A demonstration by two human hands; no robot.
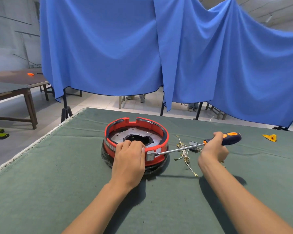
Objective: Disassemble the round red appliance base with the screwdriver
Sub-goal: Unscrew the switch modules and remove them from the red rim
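Desk covered in green felt cloth; both forearms reach in from the near edge.

Left hand: palm down on the near rim of the round red appliance base, fingers curled over the rim and gripping it. Base sits directly under and beyond this hand, open side up, with a metal plate and a dark central recess visible inside. Black wrap around its lower edge. A grey rocker switch sits on the outer wall just right of the left thumb.

Right hand: clenched around the dark blue and orange handle of the screwdriver, well to the right of the left hand. Shaft runs leftward and slightly down from this hand; its tip meets the base wall just beside the switch. Exact contact point too small to resolve.

Under the shaft, between the two hands: a loose bundle of pale wires with ring terminals, plus a small grey part, lying on the desk.

Farther right, beyond the right hand: a yellow scrap on the felt.

Behind the desk: blue curtain hung on stands. Far left: a wooden table carrying a small orange object.
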